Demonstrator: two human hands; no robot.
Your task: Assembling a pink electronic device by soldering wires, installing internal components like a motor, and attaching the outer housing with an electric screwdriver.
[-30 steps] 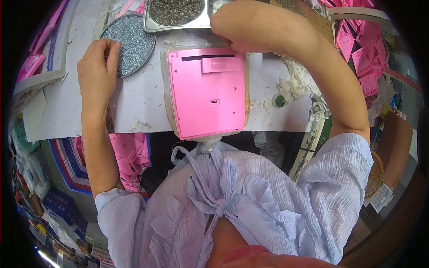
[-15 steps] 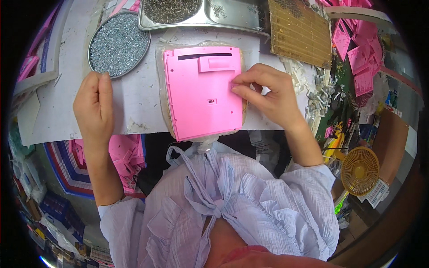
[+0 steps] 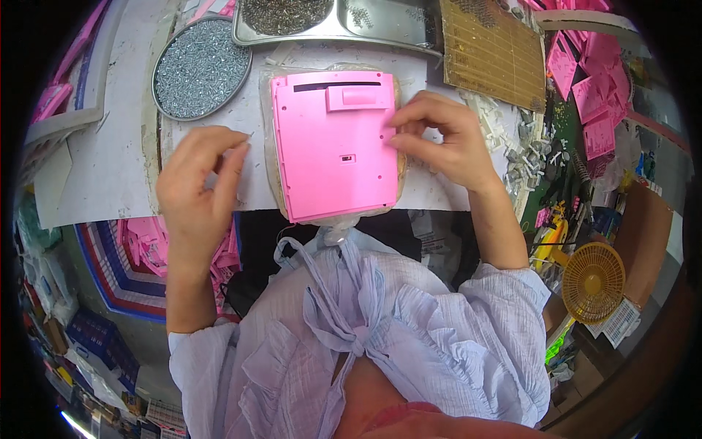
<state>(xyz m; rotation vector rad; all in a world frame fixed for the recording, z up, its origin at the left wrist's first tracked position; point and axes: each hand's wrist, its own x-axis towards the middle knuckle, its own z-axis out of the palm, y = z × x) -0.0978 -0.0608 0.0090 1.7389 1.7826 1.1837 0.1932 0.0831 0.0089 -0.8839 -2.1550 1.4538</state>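
Observation:
A pink plastic housing (image 3: 314,157) lies flat on a plastic-wrapped pad (image 3: 273,175) in front of me. It has a dark slot near its far edge, a raised block below that and a small window in the middle. My left hand (image 3: 201,190) is to its left, thumb and forefinger pinched on a tiny metal screw (image 3: 249,135). At the housing's right edge is my right hand (image 3: 446,139), its thumb and forefinger apart beside a small hole. Nothing shows between them. Beyond my left hand stands a round tray of silvery screws (image 3: 201,69).
A metal tray (image 3: 387,22) with dark small screws is at the far side, next to a brown ridged board (image 3: 493,55). White and metal small parts (image 3: 512,150) lie to the right. Pink parts fill a striped basket (image 3: 124,274) below the table's left edge. A yellow fan (image 3: 592,282) stands right.
My left hand has moved right from the round tray's near rim toward the housing, a screw now showing at its fingertips. My right thumb and forefinger have parted at the housing's right edge.

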